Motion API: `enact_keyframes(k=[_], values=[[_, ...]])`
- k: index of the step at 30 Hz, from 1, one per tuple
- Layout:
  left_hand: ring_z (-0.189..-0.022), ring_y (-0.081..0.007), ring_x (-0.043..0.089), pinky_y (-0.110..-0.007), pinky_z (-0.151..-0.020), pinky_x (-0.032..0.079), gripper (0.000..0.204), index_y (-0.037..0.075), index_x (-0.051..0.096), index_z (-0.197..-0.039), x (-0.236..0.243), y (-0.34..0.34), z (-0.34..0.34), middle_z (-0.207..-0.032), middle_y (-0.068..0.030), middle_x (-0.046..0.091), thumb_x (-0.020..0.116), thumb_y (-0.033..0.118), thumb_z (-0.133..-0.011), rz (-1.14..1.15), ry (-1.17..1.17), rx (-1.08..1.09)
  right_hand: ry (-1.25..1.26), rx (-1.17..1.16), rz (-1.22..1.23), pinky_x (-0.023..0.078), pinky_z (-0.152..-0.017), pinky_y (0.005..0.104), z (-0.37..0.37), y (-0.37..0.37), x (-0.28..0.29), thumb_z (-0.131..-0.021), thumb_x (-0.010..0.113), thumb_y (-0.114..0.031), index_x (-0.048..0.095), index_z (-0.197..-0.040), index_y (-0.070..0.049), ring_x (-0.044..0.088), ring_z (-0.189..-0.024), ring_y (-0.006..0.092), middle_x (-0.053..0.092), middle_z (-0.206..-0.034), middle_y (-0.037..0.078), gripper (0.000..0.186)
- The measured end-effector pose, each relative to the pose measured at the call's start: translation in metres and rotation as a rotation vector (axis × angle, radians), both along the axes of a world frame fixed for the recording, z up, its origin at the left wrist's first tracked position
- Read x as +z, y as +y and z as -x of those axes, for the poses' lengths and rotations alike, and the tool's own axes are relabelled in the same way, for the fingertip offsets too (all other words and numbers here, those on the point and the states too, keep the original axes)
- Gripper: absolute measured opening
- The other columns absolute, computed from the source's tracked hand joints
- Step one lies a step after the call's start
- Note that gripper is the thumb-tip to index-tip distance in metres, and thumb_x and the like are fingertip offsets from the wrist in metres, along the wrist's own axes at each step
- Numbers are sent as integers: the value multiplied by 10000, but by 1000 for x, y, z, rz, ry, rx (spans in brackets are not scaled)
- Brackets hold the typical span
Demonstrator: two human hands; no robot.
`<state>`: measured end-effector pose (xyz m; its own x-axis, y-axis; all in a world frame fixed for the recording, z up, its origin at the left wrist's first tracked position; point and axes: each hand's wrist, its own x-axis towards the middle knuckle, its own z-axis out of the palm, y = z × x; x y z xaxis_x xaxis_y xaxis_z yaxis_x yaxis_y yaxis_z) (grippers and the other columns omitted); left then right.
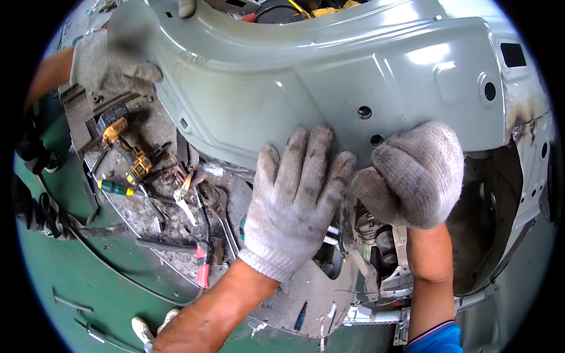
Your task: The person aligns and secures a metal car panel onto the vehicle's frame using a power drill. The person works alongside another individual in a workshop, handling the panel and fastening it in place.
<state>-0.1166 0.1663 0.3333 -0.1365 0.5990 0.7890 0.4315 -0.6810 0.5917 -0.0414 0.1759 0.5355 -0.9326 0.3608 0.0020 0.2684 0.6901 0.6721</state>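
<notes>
A large pale grey-green sheet-metal car body panel (253, 100) stretches across the upper middle, curved at its left end and pierced by several round holes. My left hand (294, 206), in a soiled white knit glove, lies flat with fingers stretched, the fingertips on the panel's near edge. Beside it, my right hand (418, 176), gloved alike, is curled closed against the same edge, just right of a small hole. What its fingers hold, if anything, is hidden. Another person's gloved hand (109, 67) is at the panel's left end; more gloved fingers (187, 7) show at the top.
Below the panel, a cluttered grey surface (282, 300) carries a yellow-black cordless power tool (126, 144), an adjustable wrench (223, 217), a screwdriver (115, 187) and a red-handled tool (203, 265). Car bodywork (532, 135) with a dark opening (482, 217) stands right. A cable (118, 265) crosses the green floor.
</notes>
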Motion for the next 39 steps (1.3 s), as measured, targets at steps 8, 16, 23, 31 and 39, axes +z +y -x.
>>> enact_keyframes(k=[8, 16, 23, 31, 39], values=[[-1223, -399, 568, -573, -963, 500, 586, 56, 579, -1417, 9, -8, 11, -1348, -221, 553, 647, 185, -850, -33, -142, -5, -69, -8, 6, 504, -629, 440, 6, 0, 2, -609, 867, -159, 721, -808, -96, 645, -663, 311, 668, -750, 79, 254], [-973, -359, 627, -495, -815, 540, 476, 68, 627, -1247, 24, -6, 12, -1070, -146, 628, 725, 117, -784, 69, -347, -135, 103, 190, 6, 377, -472, 376, 2, 17, -4, -689, 857, -327, 652, -692, -203, 513, -510, 225, 490, -597, -15, 239], [-964, -390, 668, -496, -823, 551, 279, 86, 664, -1078, 47, 2, 12, -1002, -148, 693, 689, 97, -800, 222, -462, -155, 130, 131, 130, 448, -536, 394, 0, 10, 3, -637, 898, -244, 681, -793, -128, 607, -575, 269, 597, -659, 28, 291], [-769, -358, 669, -441, -707, 535, 383, 42, 636, -1017, 56, 2, 20, -837, -158, 669, 845, 305, -833, 344, -415, -199, 972, -181, 141, 493, -560, 343, -18, -43, 2, -851, 754, -87, 660, -775, -26, 604, -565, 187, 668, -698, 90, 136], [-766, -348, 671, -442, -709, 537, 389, 51, 640, -996, 55, 3, 18, -839, -151, 675, 862, 317, -818, 338, -438, -205, 1286, -794, 149, 511, -688, 338, -36, -22, -7, -914, 768, -339, 670, -915, 79, 590, -720, 158, 674, -796, 104, 430]])
